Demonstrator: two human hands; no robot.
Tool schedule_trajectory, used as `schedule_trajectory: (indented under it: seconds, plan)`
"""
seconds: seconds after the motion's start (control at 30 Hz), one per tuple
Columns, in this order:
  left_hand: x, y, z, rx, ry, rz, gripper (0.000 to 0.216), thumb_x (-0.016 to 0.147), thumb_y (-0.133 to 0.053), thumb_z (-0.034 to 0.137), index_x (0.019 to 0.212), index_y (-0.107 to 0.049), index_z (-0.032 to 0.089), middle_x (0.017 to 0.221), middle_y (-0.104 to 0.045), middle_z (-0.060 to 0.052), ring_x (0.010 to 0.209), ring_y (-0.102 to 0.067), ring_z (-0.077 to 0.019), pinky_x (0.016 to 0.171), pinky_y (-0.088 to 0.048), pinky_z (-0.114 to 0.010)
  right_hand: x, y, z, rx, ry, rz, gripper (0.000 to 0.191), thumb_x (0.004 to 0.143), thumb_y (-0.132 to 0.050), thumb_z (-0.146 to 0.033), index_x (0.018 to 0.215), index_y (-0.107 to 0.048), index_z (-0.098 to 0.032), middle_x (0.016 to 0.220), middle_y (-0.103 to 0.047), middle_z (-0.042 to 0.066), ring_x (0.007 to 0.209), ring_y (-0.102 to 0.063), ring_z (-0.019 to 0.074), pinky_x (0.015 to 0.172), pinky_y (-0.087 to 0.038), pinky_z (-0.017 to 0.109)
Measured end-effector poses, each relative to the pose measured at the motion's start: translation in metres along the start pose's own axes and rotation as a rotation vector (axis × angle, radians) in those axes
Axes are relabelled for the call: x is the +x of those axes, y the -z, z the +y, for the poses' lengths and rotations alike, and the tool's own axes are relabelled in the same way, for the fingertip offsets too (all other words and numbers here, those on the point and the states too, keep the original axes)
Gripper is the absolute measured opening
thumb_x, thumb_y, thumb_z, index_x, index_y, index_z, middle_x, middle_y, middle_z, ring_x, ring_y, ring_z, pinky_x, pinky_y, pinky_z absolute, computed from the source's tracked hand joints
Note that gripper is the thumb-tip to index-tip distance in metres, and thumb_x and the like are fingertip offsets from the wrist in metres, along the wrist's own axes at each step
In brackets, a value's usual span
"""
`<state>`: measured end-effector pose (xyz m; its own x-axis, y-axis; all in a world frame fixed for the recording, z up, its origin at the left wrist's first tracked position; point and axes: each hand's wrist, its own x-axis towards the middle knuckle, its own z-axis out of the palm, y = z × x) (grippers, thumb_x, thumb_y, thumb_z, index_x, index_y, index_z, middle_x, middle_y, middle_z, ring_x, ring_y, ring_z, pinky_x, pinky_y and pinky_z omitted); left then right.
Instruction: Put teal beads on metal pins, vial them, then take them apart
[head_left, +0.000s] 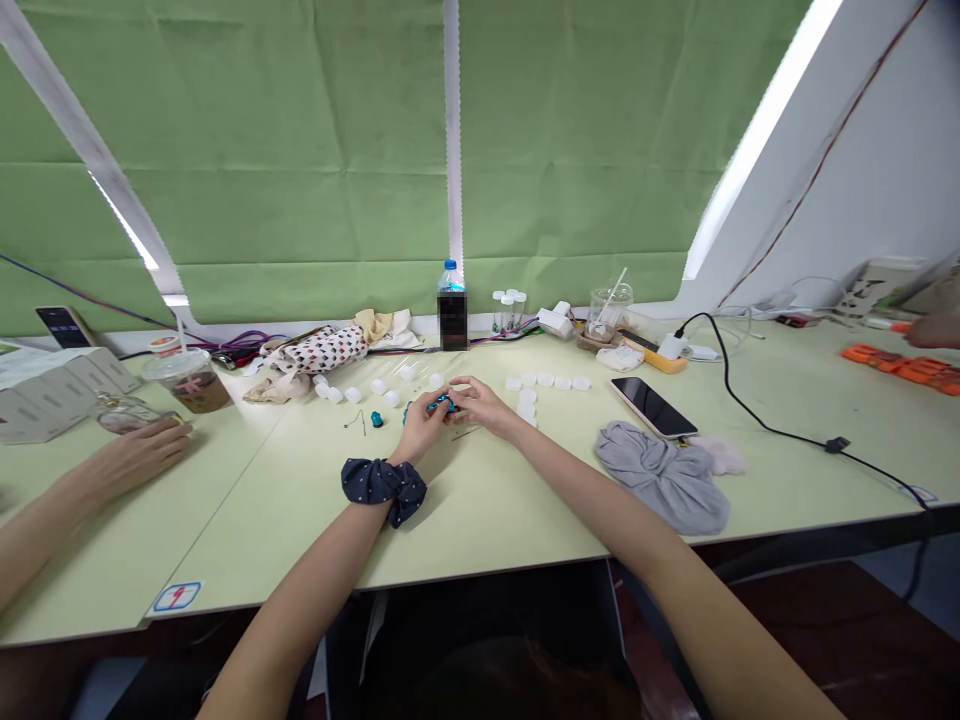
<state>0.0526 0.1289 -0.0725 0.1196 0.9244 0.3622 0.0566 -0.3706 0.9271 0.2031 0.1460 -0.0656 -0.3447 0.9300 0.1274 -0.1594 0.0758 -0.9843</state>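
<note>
Both of my hands meet over the middle of the pale table point(480, 510). My left hand point(421, 424), with a dark dotted scrunchie point(384, 484) on its wrist, and my right hand point(480, 402) both pinch a small blue object point(441, 404) between their fingertips. A second small blue piece point(376, 419) lies on the table just left of my hands, beside a thin bent wire point(358, 421). Several white caps point(537, 385) are scattered around them.
A phone point(652, 407) and a grey cloth point(664, 476) lie to the right, with a black cable point(757, 418) beyond. A dark bottle point(452, 312), vials point(508, 308) and a plastic cup point(609, 310) stand at the back. Another person's hand point(135, 452) rests at left near an iced drink point(187, 378).
</note>
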Motion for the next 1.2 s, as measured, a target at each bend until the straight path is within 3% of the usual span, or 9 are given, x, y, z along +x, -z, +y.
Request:
schedule_trajectory:
  seconds: [0.13, 0.23, 0.4, 0.53, 0.7, 0.83, 1.0, 1.13, 1.2]
  plan:
    - [-0.0008, -0.0015, 0.0013, -0.011, 0.018, -0.004, 0.037, 0.076, -0.061, 0.035, 0.106, -0.064, 0.013, 0.085, -0.065, -0.007, 0.059, -0.057, -0.0114, 0.059, -0.048, -0.027, -0.0021, -0.0011, -0.0014, -0.113, -0.009, 0.012, 0.039, 0.071, -0.065, -0.052, 0.078, -0.058, -0.015, 0.062, -0.060, 0.001, 0.051, -0.055, 0.0100, 0.045, -0.044, 0.020]
    - [0.0000, 0.0003, 0.0010, -0.009, 0.010, 0.010, 0.038, 0.076, -0.060, 0.035, 0.105, -0.064, 0.012, 0.079, -0.065, -0.006, 0.059, -0.057, -0.0118, 0.060, -0.048, -0.027, -0.0034, -0.0021, -0.0012, -0.074, 0.087, -0.002, 0.041, 0.062, -0.076, -0.043, 0.089, -0.057, -0.017, 0.074, -0.063, 0.000, 0.062, -0.060, 0.0109, 0.053, -0.048, 0.020]
    - [0.0008, 0.0034, -0.0003, 0.015, 0.017, 0.025, 0.040, 0.076, -0.061, 0.035, 0.108, -0.063, 0.011, 0.083, -0.066, -0.007, 0.060, -0.058, -0.0123, 0.062, -0.049, -0.028, -0.0027, -0.0036, -0.0005, 0.003, -0.087, 0.013, 0.038, 0.075, -0.061, -0.053, 0.083, -0.055, -0.017, 0.065, -0.062, 0.001, 0.053, -0.059, 0.0120, 0.050, -0.049, 0.025]
    - [-0.0003, 0.0019, 0.0006, -0.012, 0.032, 0.017, 0.041, 0.076, -0.060, 0.037, 0.107, -0.062, 0.010, 0.078, -0.065, -0.006, 0.059, -0.057, -0.0126, 0.061, -0.049, -0.029, -0.0024, -0.0008, -0.0041, 0.048, 0.037, 0.014, 0.038, 0.063, -0.078, -0.034, 0.089, -0.056, -0.018, 0.076, -0.063, -0.001, 0.066, -0.062, 0.0114, 0.060, -0.052, 0.023]
    - [-0.0005, -0.0007, 0.0010, 0.007, 0.009, -0.015, 0.038, 0.075, -0.061, 0.036, 0.105, -0.063, 0.012, 0.089, -0.065, -0.008, 0.060, -0.059, -0.0123, 0.062, -0.050, -0.029, -0.0027, 0.0005, -0.0057, 0.002, -0.120, -0.001, 0.034, 0.075, -0.064, -0.048, 0.085, -0.057, -0.016, 0.069, -0.063, 0.003, 0.056, -0.061, 0.0130, 0.049, -0.050, 0.025]
    - [0.0010, 0.0013, 0.0005, -0.009, -0.010, 0.001, 0.036, 0.076, -0.060, 0.036, 0.104, -0.063, 0.013, 0.091, -0.064, -0.008, 0.061, -0.058, -0.0114, 0.061, -0.050, -0.028, -0.0030, -0.0007, -0.0021, -0.012, 0.047, -0.007, 0.039, 0.061, -0.079, -0.035, 0.088, -0.058, -0.016, 0.079, -0.064, 0.002, 0.065, -0.062, 0.0123, 0.057, -0.051, 0.023]
    - [0.0016, 0.0033, -0.0012, 0.000, 0.014, 0.009, 0.038, 0.075, -0.061, 0.037, 0.104, -0.064, 0.013, 0.083, -0.064, -0.006, 0.058, -0.057, -0.0113, 0.060, -0.049, -0.028, -0.0008, -0.0004, 0.0015, -0.034, -0.061, -0.004, 0.037, 0.073, -0.064, -0.051, 0.085, -0.058, -0.016, 0.069, -0.062, 0.002, 0.057, -0.058, 0.0122, 0.052, -0.048, 0.024]
    - [0.0012, 0.0024, -0.0022, -0.017, 0.024, 0.017, 0.039, 0.074, -0.062, 0.038, 0.104, -0.064, 0.012, 0.079, -0.064, -0.006, 0.058, -0.057, -0.0119, 0.059, -0.049, -0.028, -0.0001, 0.0022, -0.0006, -0.053, 0.084, 0.065, 0.040, 0.060, -0.078, -0.035, 0.090, -0.057, -0.019, 0.080, -0.062, 0.000, 0.070, -0.059, 0.0108, 0.058, -0.049, 0.020]
    - [0.0008, 0.0021, -0.0016, -0.020, 0.020, 0.016, 0.039, 0.074, -0.063, 0.038, 0.103, -0.064, 0.012, 0.082, -0.065, -0.006, 0.058, -0.057, -0.0116, 0.059, -0.049, -0.028, -0.0002, 0.0028, -0.0014, -0.010, 0.025, 0.064, 0.042, 0.064, -0.075, -0.039, 0.096, -0.056, -0.021, 0.086, -0.062, 0.001, 0.072, -0.061, 0.0121, 0.058, -0.051, 0.023]
